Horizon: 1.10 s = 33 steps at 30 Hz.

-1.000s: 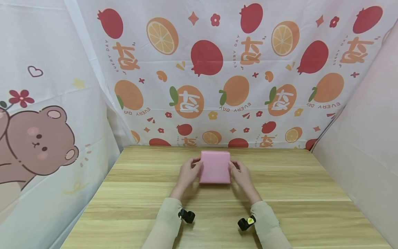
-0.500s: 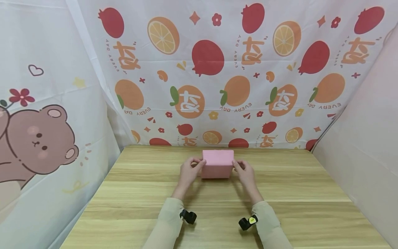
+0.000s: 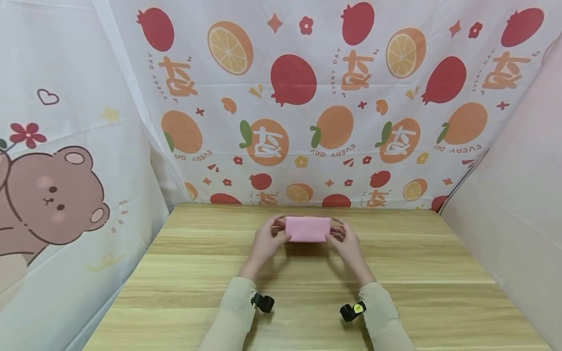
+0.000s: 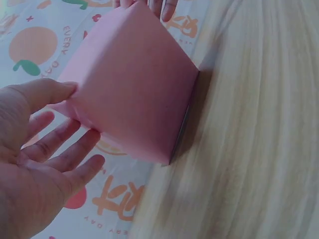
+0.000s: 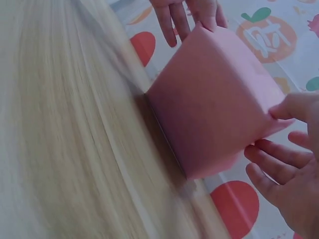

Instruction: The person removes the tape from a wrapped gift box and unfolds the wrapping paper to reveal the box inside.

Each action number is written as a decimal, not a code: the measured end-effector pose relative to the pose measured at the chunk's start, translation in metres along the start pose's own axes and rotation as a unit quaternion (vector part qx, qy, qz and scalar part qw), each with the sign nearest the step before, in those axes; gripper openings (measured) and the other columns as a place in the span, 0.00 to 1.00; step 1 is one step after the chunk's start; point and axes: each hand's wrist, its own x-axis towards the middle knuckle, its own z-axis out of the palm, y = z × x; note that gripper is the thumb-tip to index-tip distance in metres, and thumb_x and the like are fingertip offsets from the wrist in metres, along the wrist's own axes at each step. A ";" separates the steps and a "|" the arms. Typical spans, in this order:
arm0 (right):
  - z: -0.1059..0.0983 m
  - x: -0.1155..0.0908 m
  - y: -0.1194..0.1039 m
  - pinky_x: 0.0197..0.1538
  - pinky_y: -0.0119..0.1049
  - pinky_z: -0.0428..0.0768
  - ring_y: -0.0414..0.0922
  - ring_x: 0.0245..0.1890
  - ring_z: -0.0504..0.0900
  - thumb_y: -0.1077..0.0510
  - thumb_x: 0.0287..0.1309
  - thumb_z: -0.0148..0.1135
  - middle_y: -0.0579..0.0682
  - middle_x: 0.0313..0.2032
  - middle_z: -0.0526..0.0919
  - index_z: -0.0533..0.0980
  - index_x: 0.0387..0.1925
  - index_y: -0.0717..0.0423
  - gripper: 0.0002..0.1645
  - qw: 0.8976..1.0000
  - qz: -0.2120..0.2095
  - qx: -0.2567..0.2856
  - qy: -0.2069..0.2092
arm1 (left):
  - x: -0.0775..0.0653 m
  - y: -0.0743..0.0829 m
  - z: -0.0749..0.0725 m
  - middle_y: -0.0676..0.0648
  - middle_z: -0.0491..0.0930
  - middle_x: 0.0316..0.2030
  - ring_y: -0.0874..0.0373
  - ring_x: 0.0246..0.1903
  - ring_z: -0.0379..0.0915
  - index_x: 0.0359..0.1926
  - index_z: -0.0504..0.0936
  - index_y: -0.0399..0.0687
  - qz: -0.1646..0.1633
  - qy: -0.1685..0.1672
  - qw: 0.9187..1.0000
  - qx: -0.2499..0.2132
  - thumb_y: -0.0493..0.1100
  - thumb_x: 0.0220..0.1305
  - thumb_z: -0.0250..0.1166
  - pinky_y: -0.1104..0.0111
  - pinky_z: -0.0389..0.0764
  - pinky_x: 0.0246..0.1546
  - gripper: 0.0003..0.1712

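Between the two hands is a pink box (image 3: 307, 229) with smooth, plain sides, near the back of the wooden table. My left hand (image 3: 268, 237) pinches its left end, thumb on the near side and fingers behind. At the opposite end, my right hand (image 3: 348, 240) holds it the same way. The left wrist view has the box (image 4: 134, 84) tilted, its lower edge close over the tabletop and a shadow beside it. In the right wrist view, thumb and fingertips of the right hand (image 5: 291, 162) grip a corner of the box (image 5: 209, 104). Its far side is hidden.
The wooden table (image 3: 303, 297) ends at a white fruit-print cloth (image 3: 210, 97) just behind the box. Another cloth with a bear print (image 3: 131, 195) hangs at the left, and a plain pale cloth (image 3: 505, 219) at the right. Each wrist wears a small black camera (image 3: 263, 302).
The box has turned between the hands: a large square face showed first, then two faces, and now one narrow face towards the head camera. Both hands have shifted slightly with it, still holding its ends.
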 end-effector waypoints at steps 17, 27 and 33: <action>-0.005 0.002 0.017 0.58 0.50 0.80 0.53 0.50 0.84 0.65 0.55 0.67 0.58 0.47 0.85 0.72 0.53 0.58 0.23 0.979 -0.090 -0.180 -0.031 | -0.005 0.008 -0.004 0.42 0.84 0.43 0.46 0.47 0.81 0.49 0.78 0.44 0.083 -0.046 0.963 0.252 0.38 0.58 0.70 0.53 0.80 0.52 0.18; -0.012 -0.001 0.020 0.54 0.46 0.82 0.49 0.46 0.85 0.62 0.55 0.68 0.53 0.43 0.86 0.77 0.45 0.55 0.15 0.959 -0.119 -0.251 -0.049 | -0.007 0.001 -0.003 0.49 0.84 0.35 0.54 0.37 0.81 0.38 0.76 0.49 0.149 -0.071 0.925 0.343 0.39 0.54 0.73 0.60 0.81 0.40 0.14; -0.014 -0.002 0.026 0.52 0.43 0.83 0.46 0.45 0.86 0.61 0.55 0.69 0.50 0.41 0.87 0.78 0.43 0.53 0.13 0.941 -0.145 -0.296 -0.073 | -0.007 -0.006 -0.003 0.50 0.83 0.31 0.56 0.33 0.79 0.33 0.77 0.49 0.169 -0.080 0.913 0.363 0.41 0.53 0.74 0.62 0.80 0.36 0.13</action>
